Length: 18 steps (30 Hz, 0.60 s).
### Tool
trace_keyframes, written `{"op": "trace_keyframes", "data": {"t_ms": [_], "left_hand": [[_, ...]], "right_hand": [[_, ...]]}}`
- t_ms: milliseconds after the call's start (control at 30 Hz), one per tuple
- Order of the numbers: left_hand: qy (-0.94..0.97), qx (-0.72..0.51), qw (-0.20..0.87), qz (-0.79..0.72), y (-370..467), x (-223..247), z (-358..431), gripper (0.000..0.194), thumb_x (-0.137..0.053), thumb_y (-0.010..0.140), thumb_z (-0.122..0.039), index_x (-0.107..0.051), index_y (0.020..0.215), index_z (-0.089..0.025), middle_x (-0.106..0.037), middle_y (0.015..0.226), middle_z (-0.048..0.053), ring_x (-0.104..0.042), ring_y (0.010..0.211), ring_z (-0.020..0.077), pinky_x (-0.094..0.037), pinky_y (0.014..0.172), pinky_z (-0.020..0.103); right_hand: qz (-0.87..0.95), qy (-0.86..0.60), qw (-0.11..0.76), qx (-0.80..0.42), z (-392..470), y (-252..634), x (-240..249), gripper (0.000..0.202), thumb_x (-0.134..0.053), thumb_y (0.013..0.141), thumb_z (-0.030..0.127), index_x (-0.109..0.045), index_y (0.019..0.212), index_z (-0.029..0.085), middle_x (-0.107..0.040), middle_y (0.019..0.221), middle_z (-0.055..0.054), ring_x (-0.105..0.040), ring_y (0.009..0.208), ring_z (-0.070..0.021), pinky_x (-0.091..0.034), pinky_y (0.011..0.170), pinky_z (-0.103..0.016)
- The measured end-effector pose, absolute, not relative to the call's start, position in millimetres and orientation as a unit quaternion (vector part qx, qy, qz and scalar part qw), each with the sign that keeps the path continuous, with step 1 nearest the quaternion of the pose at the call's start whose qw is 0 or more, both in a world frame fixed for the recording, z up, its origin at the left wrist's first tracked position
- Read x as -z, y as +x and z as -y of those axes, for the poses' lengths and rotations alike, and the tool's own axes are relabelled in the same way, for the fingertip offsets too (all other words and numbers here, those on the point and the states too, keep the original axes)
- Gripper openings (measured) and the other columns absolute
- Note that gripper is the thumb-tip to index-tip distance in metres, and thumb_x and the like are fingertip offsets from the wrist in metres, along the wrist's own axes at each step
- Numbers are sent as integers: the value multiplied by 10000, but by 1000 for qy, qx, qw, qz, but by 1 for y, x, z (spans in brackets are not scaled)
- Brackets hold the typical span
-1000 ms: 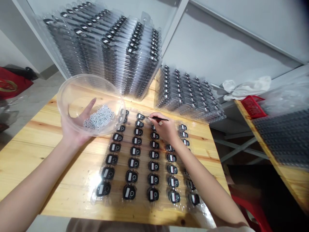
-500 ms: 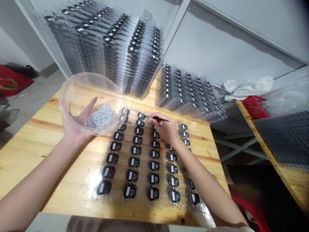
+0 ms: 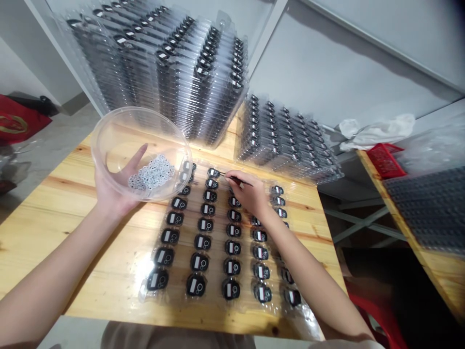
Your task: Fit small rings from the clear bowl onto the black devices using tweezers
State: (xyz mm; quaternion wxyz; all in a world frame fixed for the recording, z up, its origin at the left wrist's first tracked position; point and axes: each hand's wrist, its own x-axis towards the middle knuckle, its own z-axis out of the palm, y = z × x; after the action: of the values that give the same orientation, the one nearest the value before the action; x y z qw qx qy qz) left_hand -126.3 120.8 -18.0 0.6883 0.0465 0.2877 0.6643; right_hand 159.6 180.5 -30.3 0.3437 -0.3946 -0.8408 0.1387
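My left hand [image 3: 116,189] holds a clear round plastic tub [image 3: 145,114] from below and the side, tilted toward me. Small whitish rings [image 3: 152,173] lie in a heap inside it. Between the fingers of my right hand [image 3: 245,189] are dark tweezers [image 3: 238,181], their tips touching or very close to the farthest black part [image 3: 213,172] in the second column. That part sits in a clear tray [image 3: 218,303] with several columns of black parts, each with a white label and ring shapes. My right hand and forearm cover some of the parts.
Tall stacked clear trays [image 3: 181,92] stand at the back left, a lower stack [image 3: 286,140] to their right. On a side table at right are a red basket [image 3: 385,160], more trays [image 3: 432,208] and white plastic [image 3: 378,133].
The view has shifted very slightly. Both hands keep nearly the same pose, with the tub and the tweezers still held.
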Motion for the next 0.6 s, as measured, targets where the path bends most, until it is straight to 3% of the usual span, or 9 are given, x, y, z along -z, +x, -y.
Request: {"op": "trace_keyframes", "data": {"t_ms": [233, 600], "left_hand": [[74, -651, 699, -288, -126, 21, -121, 824, -373, 755, -761, -454, 1322, -167, -550, 1257, 271, -528, 1164, 476, -503, 721, 678], [92, -652, 697, -284, -126, 20, -119, 788, -426, 765, -724, -452, 1318, -163, -551, 1273, 257, -483, 1218, 457, -524, 750, 633]], "right_hand": [[850, -372, 353, -122, -180, 160, 31, 166, -501, 878, 222, -663, 844, 218, -737, 894, -19, -703, 826, -162, -554, 785, -262], [863, -350, 356, -72, -180, 159, 31, 186, -484, 894, 209, -667, 864, 215, -741, 881, -15, -709, 802, -152, -565, 753, -252]]}}
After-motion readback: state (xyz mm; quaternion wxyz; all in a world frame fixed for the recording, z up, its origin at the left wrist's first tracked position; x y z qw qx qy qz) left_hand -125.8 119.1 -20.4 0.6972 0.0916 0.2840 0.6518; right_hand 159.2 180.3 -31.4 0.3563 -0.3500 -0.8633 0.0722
